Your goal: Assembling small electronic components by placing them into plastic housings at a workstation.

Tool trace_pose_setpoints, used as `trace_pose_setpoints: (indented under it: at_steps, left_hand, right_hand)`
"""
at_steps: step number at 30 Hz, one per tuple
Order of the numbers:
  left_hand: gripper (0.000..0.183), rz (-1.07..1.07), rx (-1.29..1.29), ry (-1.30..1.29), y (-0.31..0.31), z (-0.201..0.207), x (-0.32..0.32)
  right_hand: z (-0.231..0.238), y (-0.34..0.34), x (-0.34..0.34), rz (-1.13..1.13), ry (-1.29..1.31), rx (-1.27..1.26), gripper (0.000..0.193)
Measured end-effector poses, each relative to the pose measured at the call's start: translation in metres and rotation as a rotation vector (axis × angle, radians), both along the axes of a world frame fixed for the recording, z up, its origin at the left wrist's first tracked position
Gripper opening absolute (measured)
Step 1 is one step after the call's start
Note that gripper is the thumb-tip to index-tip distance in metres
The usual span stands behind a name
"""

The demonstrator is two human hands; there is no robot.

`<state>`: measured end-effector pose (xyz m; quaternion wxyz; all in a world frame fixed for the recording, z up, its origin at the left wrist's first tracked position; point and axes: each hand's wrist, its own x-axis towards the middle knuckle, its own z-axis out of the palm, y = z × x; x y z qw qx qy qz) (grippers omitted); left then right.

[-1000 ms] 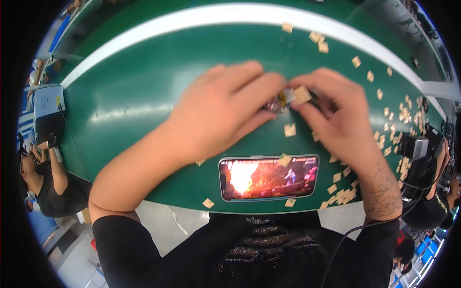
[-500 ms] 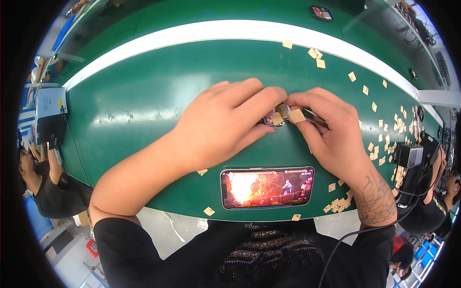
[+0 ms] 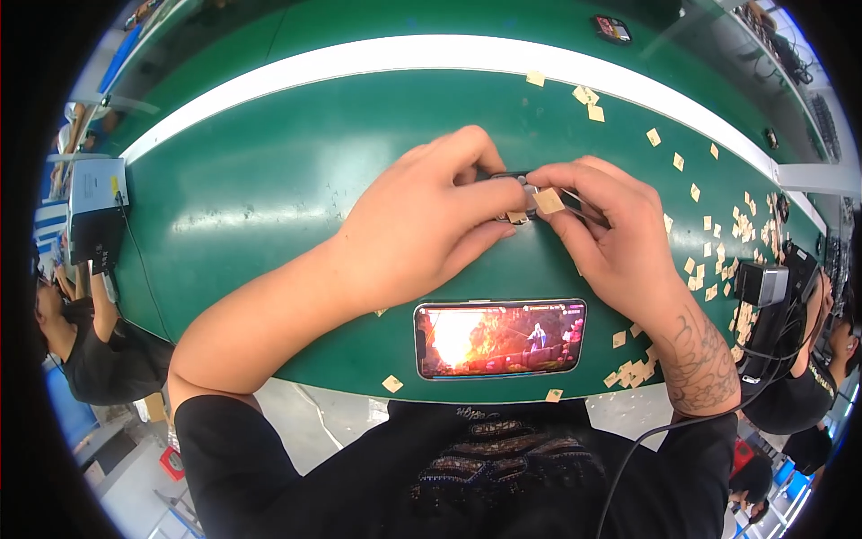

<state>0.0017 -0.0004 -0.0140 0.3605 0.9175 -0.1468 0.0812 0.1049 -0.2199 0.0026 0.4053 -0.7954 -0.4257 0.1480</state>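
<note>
A small dark electronic device, its inner parts partly showing, lies on the green table between my hands. My left hand is curled over its left side, the index finger pressing on top and the thumb along the near edge. From the right, my right hand pinches a thin metal tool that looks like tweezers, mostly hidden by the fingers. At the right fingertips a small yellowish square of paper sits over the device. Another such piece shows under my left fingers.
Closer to me lies a phone playing a video. Many loose yellowish squares are scattered over the table's right side. A black device with cables stands at the right, a box at the far left. Another small device lies beyond the white strip.
My left index finger has bent down onto the device, covering more of it, and the knuckles have risen. My right hand has shifted slightly left with the paper square at its fingertips.
</note>
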Motion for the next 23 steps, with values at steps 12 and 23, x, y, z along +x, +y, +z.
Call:
trace_pose_setpoints:
  at_steps: [12, 23]
  left_hand:
    - [0.02, -0.122, -0.085, -0.106, 0.006, 0.01, 0.001]
    - [0.051, -0.083, 0.079, -0.06, 0.013, -0.003, 0.004]
  right_hand:
    - [-0.007, 0.0, -0.001, -0.006, 0.032, 0.072, 0.023]
    - [-0.015, 0.0, 0.0, -0.009, 0.044, 0.11, 0.026]
